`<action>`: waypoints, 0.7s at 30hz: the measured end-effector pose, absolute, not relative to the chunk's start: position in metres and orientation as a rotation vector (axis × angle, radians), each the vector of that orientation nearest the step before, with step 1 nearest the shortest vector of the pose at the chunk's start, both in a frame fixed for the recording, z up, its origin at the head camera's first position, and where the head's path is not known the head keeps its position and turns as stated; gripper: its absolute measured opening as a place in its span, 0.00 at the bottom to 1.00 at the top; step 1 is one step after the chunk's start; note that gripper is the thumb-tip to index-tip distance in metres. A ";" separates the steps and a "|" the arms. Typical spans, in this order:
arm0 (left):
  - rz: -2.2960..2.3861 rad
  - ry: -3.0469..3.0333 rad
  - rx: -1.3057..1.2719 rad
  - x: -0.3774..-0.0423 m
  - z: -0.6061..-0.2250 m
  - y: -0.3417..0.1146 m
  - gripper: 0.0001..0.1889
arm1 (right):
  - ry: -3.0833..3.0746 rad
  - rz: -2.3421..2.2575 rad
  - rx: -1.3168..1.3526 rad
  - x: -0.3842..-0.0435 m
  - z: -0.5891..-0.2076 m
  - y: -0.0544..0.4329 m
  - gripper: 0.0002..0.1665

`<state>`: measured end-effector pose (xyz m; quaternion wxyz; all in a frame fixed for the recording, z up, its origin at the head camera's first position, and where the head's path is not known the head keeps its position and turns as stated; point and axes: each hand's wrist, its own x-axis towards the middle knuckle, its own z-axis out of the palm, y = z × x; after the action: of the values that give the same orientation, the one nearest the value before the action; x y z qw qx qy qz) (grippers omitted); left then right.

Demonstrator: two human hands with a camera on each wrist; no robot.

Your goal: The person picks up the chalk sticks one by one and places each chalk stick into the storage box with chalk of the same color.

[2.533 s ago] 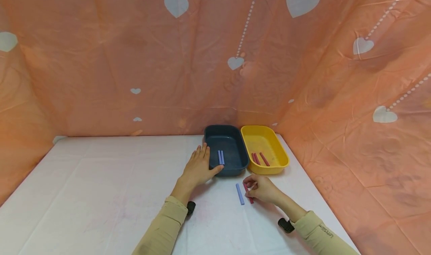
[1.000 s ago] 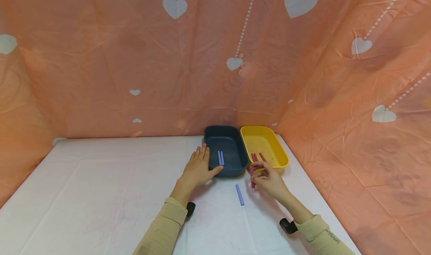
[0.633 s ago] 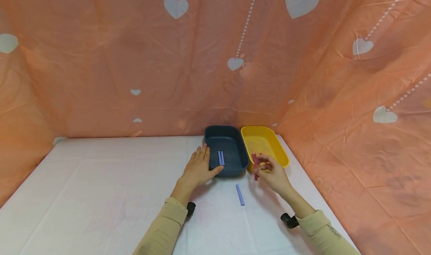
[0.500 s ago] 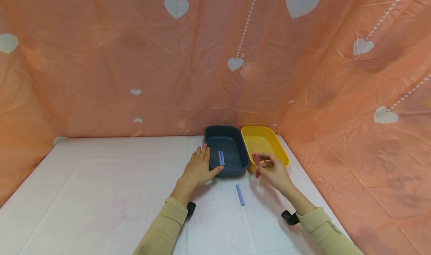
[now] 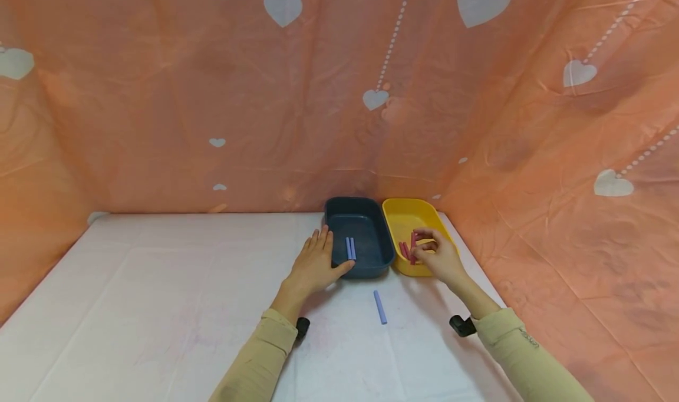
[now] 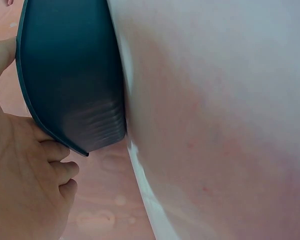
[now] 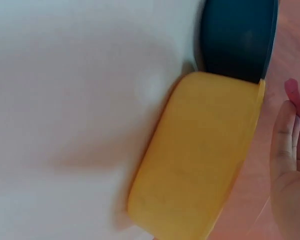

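My right hand pinches a red chalk stick above the near part of the yellow tray. The held chalk also shows at the right edge in the right wrist view. Red chalk sticks lie in that tray, partly hidden by the hand. My left hand rests with spread fingers on the left and near rim of the dark blue tray; the left wrist view shows fingers against its rim. Two blue chalk sticks lie inside it. Another blue chalk stick lies on the table.
Both trays stand side by side at the table's back right, touching or nearly so. A white cloth with faint pink smudges covers the table. An orange curtain with pale hearts hangs behind and at the sides.
My right hand has lifted the red chalk stick from the table beside the blue one and carried it up over the yellow tray. The left hand has stayed on the dark blue tray.
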<state>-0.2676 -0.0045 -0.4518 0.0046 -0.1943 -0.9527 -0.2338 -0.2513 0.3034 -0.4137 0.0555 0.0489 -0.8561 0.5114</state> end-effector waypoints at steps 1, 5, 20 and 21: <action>-0.735 -2.983 -0.609 -0.267 -0.452 -0.004 0.54 | -2.601 1.542 0.152 -0.253 -0.413 0.305 0.28; -0.741 -2.986 -0.605 -0.266 -0.451 -0.005 0.54 | -2.612 1.516 0.167 -0.261 -0.411 0.310 0.29; -0.734 -2.970 -0.609 -0.268 -0.450 -0.004 0.54 | -2.732 1.426 0.154 -0.288 -0.417 0.327 0.29; -0.731 -2.970 -0.609 -0.268 -0.451 -0.004 0.54 | -2.743 1.415 0.152 -0.290 -0.418 0.327 0.29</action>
<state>-0.2677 -0.0045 -0.4505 0.0113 -0.1953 -0.9523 -0.2343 -0.2899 0.3275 -0.4179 0.0256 0.0490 -0.8874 0.4576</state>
